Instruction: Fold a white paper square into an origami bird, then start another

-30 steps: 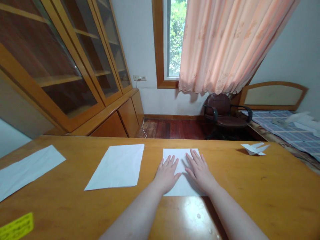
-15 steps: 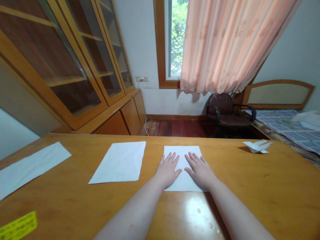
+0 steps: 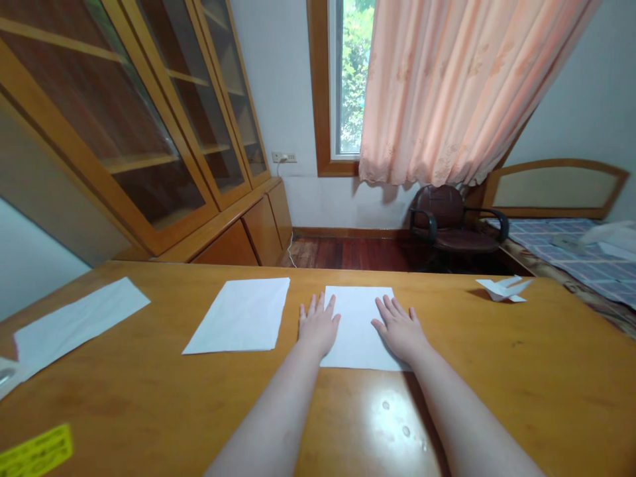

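A sheet of white paper [image 3: 355, 331] lies flat on the wooden table [image 3: 149, 411] in front of me. My left hand [image 3: 318, 328] rests at the sheet's left edge, fingers spread, partly on the paper and partly over the wood. Flat on the right side of the same sheet is my right hand [image 3: 400, 329], its fingers also apart. Neither hand grips anything. Parts of the sheet's side edges are hidden under the hands.
Left of my hands lies a stack of white paper [image 3: 238, 315], with a long paper piece [image 3: 82, 321] farther left. A folded paper shape [image 3: 504, 289] stands at the back right. A yellow label [image 3: 37, 452] sits front left. Beyond the table is an armchair [image 3: 447, 225].
My left hand has slid left, from the paper's middle to its left edge. The right hand has stayed on the paper's right side. The view has shifted slightly.
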A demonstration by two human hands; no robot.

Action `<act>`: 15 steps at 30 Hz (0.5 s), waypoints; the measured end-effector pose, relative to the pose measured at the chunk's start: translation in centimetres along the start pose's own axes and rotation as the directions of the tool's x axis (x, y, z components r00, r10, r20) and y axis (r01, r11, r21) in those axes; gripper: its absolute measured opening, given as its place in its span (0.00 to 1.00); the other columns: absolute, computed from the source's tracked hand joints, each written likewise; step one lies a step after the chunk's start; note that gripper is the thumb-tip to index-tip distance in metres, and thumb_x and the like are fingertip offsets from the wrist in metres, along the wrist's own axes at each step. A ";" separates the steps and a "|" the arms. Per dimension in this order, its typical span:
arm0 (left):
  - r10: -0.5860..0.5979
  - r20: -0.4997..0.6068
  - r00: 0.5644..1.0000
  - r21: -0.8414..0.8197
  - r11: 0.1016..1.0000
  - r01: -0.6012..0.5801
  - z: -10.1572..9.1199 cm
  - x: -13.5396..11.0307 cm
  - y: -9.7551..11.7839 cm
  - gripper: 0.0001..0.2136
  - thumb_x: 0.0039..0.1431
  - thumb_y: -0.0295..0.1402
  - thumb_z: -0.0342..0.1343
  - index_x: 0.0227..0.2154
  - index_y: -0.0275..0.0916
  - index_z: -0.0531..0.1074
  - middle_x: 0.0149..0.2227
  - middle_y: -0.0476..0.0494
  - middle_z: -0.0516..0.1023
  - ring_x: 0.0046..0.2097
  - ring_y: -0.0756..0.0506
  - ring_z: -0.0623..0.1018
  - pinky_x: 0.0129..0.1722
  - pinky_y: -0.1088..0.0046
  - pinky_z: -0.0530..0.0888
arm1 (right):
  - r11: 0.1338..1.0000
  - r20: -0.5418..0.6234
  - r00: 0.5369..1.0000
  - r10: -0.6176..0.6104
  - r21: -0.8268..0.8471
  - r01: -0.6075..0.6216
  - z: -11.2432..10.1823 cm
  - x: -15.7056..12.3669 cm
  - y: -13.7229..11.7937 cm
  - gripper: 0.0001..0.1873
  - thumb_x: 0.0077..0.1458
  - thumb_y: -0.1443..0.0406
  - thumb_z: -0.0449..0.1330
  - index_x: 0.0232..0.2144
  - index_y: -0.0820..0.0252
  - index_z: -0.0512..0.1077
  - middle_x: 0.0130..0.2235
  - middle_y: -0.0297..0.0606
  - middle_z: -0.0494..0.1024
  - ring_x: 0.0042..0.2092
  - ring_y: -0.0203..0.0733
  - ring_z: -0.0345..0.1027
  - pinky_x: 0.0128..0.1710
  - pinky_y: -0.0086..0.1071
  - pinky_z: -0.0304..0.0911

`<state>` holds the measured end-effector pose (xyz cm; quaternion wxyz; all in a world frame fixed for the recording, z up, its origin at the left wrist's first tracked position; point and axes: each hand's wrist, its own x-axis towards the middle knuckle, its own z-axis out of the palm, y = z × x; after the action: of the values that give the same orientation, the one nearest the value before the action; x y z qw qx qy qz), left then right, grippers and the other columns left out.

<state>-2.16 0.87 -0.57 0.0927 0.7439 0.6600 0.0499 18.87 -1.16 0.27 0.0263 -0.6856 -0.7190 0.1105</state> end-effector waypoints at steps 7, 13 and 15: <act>-0.010 -0.048 0.999 -0.076 0.997 0.007 -0.2 0.9 1.0 0.25 0.62 0.38 0.40 0.62 0.39 0.52 0.65 0.39 0.51 0.65 0.38 0.50 0.61 0.47 0.45 | 0.999 -0.047 0.999 0.018 0.028 -0.017 0.3 0.2 0.5 0.33 0.60 0.51 0.42 0.64 0.56 0.47 0.66 0.40 0.46 0.66 0.49 0.37 0.61 0.56 0.32; 0.057 -0.103 0.993 -0.161 0.984 -0.073 -0.3 1.4 1.5 0.27 0.59 0.39 0.46 0.61 0.38 0.53 0.63 0.39 0.57 0.63 0.40 0.56 0.62 0.55 0.48 | 0.998 -0.083 0.996 0.032 0.057 -0.027 0.5 0.5 0.8 0.33 0.59 0.51 0.44 0.63 0.56 0.50 0.65 0.40 0.49 0.66 0.50 0.39 0.61 0.57 0.31; -0.014 -0.137 0.991 -0.166 0.986 -0.009 -0.6 1.3 1.5 0.26 0.58 0.39 0.47 0.58 0.37 0.57 0.61 0.37 0.60 0.61 0.39 0.60 0.59 0.60 0.57 | 0.998 -0.088 0.995 0.040 0.061 -0.035 0.6 0.5 0.9 0.33 0.58 0.51 0.45 0.62 0.56 0.51 0.65 0.40 0.49 0.66 0.50 0.39 0.61 0.57 0.32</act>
<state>-0.70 2.05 0.28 0.1087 0.7276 0.6593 0.1556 19.63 -0.69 -0.53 0.0766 -0.7022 -0.7005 0.1018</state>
